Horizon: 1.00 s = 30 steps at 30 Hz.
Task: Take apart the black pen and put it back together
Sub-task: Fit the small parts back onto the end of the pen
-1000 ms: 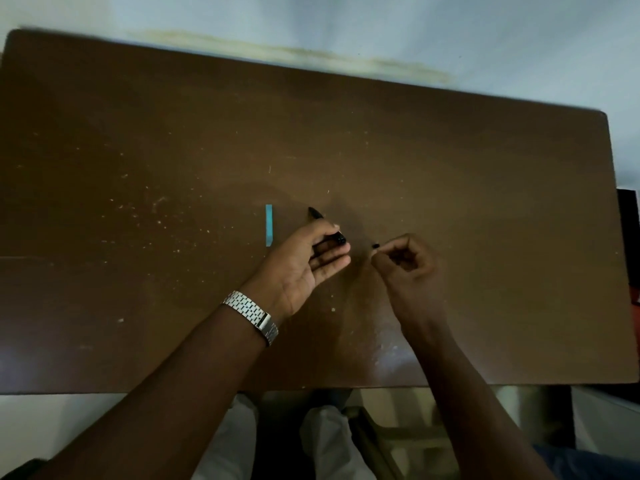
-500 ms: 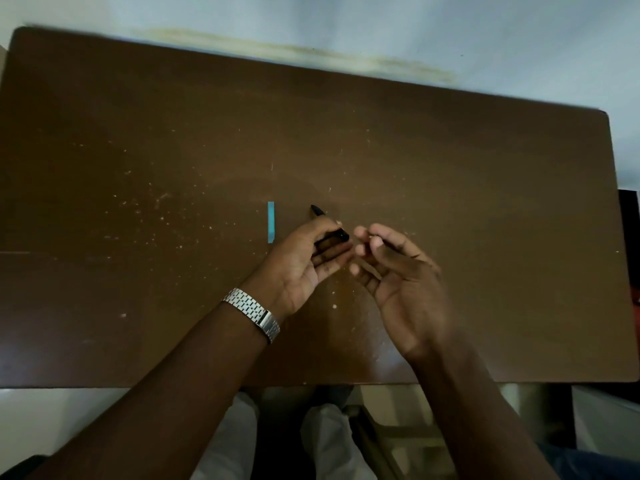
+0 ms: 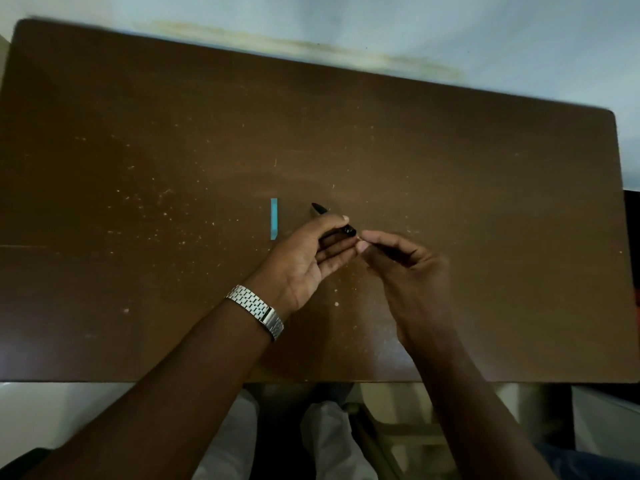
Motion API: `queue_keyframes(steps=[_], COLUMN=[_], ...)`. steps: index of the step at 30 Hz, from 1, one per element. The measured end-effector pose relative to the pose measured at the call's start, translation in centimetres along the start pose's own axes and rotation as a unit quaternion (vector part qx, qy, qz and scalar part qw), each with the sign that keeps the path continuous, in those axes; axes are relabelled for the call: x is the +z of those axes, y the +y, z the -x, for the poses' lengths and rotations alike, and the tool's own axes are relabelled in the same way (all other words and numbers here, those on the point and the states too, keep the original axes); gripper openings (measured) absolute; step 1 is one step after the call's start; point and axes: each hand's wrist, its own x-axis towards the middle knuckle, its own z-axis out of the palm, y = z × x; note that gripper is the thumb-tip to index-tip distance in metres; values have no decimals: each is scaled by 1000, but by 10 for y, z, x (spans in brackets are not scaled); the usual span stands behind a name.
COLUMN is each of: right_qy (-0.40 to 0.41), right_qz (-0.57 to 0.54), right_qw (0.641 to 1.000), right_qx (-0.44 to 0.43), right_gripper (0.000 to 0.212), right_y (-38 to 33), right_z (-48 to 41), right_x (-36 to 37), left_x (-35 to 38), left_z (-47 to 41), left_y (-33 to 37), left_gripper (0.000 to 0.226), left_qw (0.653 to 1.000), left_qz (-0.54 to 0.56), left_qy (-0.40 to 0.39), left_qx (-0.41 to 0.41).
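Note:
My left hand (image 3: 313, 252) grips the black pen barrel (image 3: 319, 209) just above the brown table (image 3: 485, 202). The barrel's far end sticks out past my thumb and its open end (image 3: 349, 231) points right. My right hand (image 3: 405, 261) sits just right of that open end. Its fingertips pinch a thin dark pen part (image 3: 384, 250), mostly hidden by the fingers. The two hands almost touch.
A small teal strip (image 3: 274, 218) lies flat on the table just left of my left hand. A metal watch (image 3: 256, 310) is on my left wrist. The table's near edge runs below my forearms, with my knees and a chair frame beneath.
My right hand came in from the right toward the barrel's open end and now pinches a thin part beside it. My left hand has held the barrel nearly still.

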Motion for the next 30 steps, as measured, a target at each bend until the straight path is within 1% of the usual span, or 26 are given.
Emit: queue_keyframes(steps=[4,8,12,20,25,30], right_qy=[13,20,30,42,40,37], right_qz=[53,69,80,65,27,-19], right_qw=[997,996,995,996,999,999], right_qx=[-45,-51,-48,-40,-19,12], right_gripper=[22,21,22,22,21,18], right_y=[1,4,5,6,6,5], right_z=[-3,-3,-1,-1,1,2], right_x=[3,3,4,3,3,2], left_x=[1,0,0,2,2,3], left_z=[-1,-1,-1,-2,-2,-1], left_y=[0,0,-1,-1,-1,-1], left_gripper=[7,5,10,10,14,9], left_qw=[1000,1000,1000,999,999,999], left_qz=[-9,-9,-15,-37,-32,-24], left_qy=[-5,-6,-2,-2,-5,-7], left_qx=[7,12,14,34,26,21])
